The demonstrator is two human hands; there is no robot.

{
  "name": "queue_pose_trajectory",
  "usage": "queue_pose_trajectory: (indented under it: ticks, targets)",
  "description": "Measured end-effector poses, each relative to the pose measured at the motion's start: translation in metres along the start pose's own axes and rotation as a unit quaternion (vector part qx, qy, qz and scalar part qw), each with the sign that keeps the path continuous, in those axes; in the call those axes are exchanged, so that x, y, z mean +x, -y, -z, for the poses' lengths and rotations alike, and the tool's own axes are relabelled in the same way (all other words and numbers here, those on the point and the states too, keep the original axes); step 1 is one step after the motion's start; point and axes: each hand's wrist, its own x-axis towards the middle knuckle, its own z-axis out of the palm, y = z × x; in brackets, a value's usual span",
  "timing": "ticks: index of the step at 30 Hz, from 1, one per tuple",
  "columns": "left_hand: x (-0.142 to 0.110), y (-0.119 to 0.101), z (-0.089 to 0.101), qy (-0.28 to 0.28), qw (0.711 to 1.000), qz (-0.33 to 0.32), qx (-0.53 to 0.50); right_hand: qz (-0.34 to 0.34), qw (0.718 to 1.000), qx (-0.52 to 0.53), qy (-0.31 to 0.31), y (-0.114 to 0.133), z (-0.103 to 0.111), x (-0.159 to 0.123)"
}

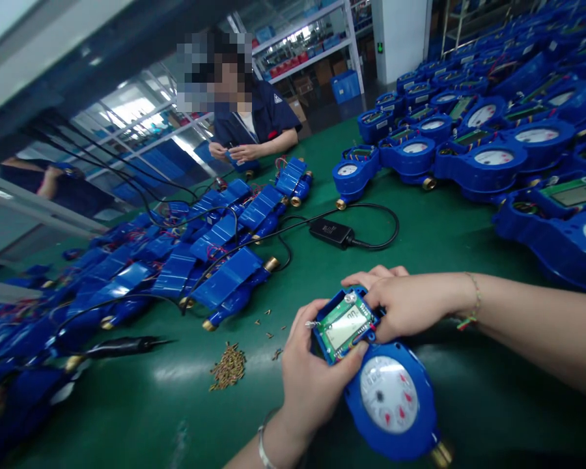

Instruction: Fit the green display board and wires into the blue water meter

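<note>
A blue water meter (388,391) with a white dial lies on the green table (420,241) in front of me. Its open top shows a green circuit board with a small display (344,324). My left hand (312,371) grips the board end from the left, thumb pressed on the lower edge. My right hand (403,299) covers the board's upper right corner, fingers curled onto it. A small screw stands near the board's top edge.
A pile of small brass screws (228,367) lies left of my hands, beside an electric screwdriver (122,346). Rows of blue meters fill the left (215,260) and right (493,156). A black adapter (332,232) with cable lies ahead. Another person (249,124) works across the table.
</note>
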Motion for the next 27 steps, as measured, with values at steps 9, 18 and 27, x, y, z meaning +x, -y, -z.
queue_pose_trajectory:
  ticks: [9, 18, 27]
  targets:
    - [-0.002, -0.003, 0.000, -0.005, 1.000, -0.008, -0.003, -0.002, 0.998, 0.029, -0.053, -0.007, -0.010, -0.017]
    - [-0.002, -0.001, -0.002, -0.006, 1.000, -0.008, -0.024, 0.020, 0.931, 0.123, -0.343, -0.002, -0.045, -0.054]
    - [-0.003, 0.000, -0.003, -0.010, 0.999, -0.028, -0.022, 0.034, 0.898, 0.038, -0.436, -0.003, -0.068, -0.044]
